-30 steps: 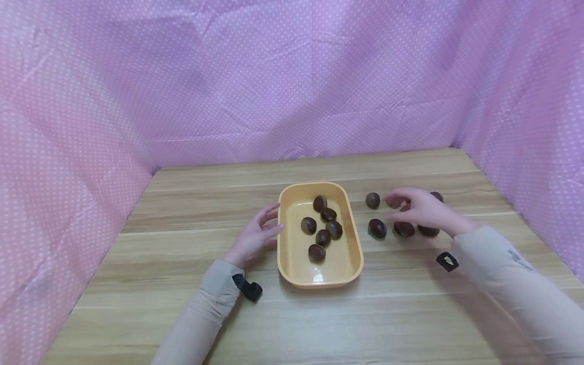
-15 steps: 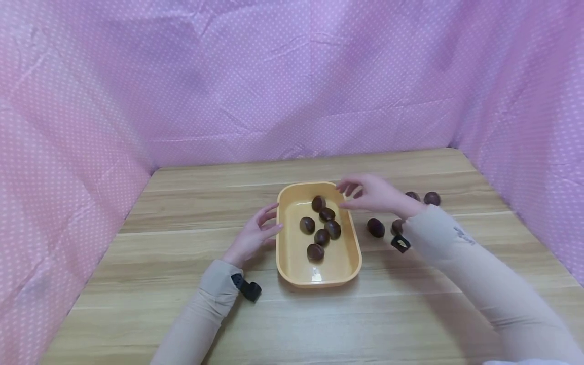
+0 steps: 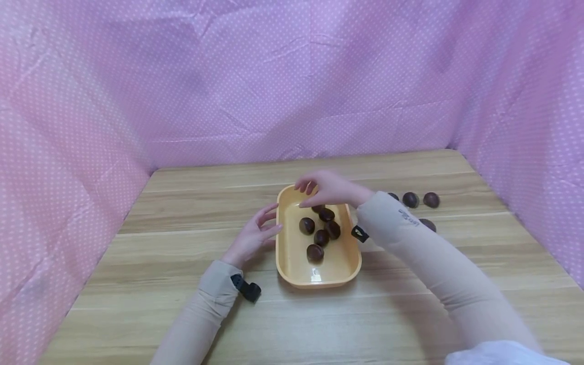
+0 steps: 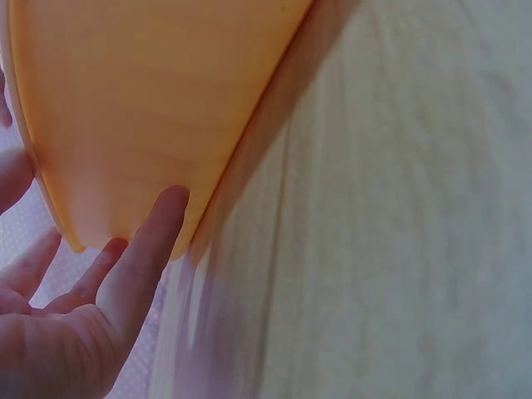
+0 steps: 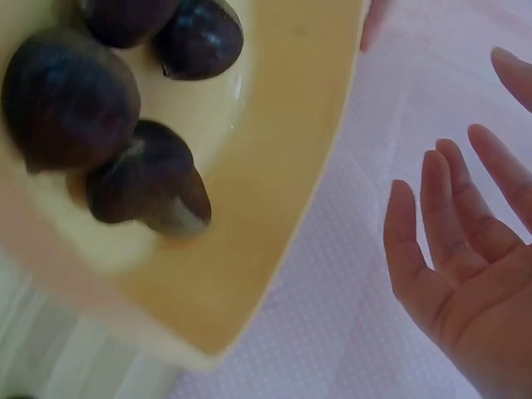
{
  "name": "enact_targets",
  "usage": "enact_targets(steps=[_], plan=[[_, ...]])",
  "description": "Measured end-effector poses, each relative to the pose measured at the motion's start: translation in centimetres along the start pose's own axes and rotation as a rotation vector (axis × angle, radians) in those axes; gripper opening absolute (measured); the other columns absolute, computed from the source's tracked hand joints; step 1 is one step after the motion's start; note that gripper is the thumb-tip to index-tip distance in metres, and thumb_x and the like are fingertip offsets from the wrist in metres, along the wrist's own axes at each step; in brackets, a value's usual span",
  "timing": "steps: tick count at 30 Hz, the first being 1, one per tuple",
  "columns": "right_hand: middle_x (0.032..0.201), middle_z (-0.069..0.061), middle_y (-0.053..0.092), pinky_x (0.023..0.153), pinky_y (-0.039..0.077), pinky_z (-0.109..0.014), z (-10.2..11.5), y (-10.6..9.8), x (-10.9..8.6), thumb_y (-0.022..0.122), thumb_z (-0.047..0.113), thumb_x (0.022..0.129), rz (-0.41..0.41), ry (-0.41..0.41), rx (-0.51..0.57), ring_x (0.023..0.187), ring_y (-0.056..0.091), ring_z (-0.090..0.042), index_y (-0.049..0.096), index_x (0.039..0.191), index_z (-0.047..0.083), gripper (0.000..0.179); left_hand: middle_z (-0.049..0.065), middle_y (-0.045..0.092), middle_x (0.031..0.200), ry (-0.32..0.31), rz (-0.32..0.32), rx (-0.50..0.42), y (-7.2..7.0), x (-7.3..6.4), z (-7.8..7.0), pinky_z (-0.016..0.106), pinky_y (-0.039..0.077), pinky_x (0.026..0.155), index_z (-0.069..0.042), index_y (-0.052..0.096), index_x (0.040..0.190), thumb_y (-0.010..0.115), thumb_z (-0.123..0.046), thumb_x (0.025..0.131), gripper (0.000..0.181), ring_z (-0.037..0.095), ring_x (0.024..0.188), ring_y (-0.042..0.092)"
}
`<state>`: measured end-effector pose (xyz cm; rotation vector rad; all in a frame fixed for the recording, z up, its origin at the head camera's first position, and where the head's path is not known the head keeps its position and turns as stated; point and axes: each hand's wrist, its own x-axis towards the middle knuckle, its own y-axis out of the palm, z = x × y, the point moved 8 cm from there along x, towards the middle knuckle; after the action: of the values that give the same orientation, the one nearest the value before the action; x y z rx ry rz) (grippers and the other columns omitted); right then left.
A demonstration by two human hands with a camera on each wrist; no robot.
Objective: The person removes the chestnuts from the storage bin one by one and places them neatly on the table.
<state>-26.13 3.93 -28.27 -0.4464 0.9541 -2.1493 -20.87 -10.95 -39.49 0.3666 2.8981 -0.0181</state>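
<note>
A yellow-orange rectangular tray [image 3: 294, 266] stands on the table with several dark brown chestnuts [image 3: 315, 252] in it. My left hand [image 3: 252, 237] is at its left side; in the left wrist view a fingertip of the left hand [image 4: 91, 324] touches the tray's outer wall [image 4: 158, 100]. Above the tray's far end hovers my right hand [image 3: 332, 187], partly covering one chestnut. The right wrist view shows the fingers of that right hand [image 5: 474, 266] loosely spread with nothing between them, beside the tray and its chestnuts [image 5: 71, 100].
More chestnuts [image 3: 410, 199] lie on the wooden table [image 3: 205, 203] to the right of the tray, some hidden by the right sleeve [image 3: 429, 253]. Pink dotted cloth [image 3: 237, 91] hangs behind the table and at both sides.
My right hand has moved left from the loose chestnuts to above the tray's far end, its sleeve now covering some of them. The left hand and the tray have hardly moved.
</note>
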Motion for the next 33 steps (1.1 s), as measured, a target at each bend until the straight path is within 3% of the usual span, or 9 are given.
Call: enact_targets(steps=[11,21,33], plan=[[0.115,-0.019,0.063,0.093,0.05,-0.038,-1.6,3.5,1.9,0.074,0.013,0.077,0.154,0.063,-0.011,0.108,0.059,-0.032,0.061,0.117,0.001,0.044,0.015,0.036,0.147,-0.01,-0.008,0.003,0.0,-0.1,0.1,0.039,0.055,0.085,-0.019,0.031,0.147,0.057,-0.003,0.092,0.063,0.036,0.127,0.047],[0.119,-0.015,0.061,0.094,0.049,-0.036,-2.5,5.7,1.8,0.075,0.012,0.076,0.283,0.113,-0.096,0.114,0.056,-0.031,0.06,0.121,0.006,0.048,0.016,0.035,0.147,-0.007,-0.01,0.012,0.1,-0.1,0.0,0.039,0.055,0.085,-0.018,0.03,0.147,0.058,-0.004,0.092,0.064,0.037,0.128,0.046],[0.115,-0.011,0.063,0.091,0.049,-0.03,-3.7,7.5,1.8,0.078,0.006,0.071,0.346,0.133,-0.121,0.107,0.058,-0.023,0.062,0.116,0.007,0.047,0.016,0.035,0.148,-0.011,-0.01,0.01,0.1,-0.2,0.1,0.041,0.054,0.088,-0.019,0.03,0.147,0.058,-0.004,0.092,0.064,0.037,0.128,0.046]])
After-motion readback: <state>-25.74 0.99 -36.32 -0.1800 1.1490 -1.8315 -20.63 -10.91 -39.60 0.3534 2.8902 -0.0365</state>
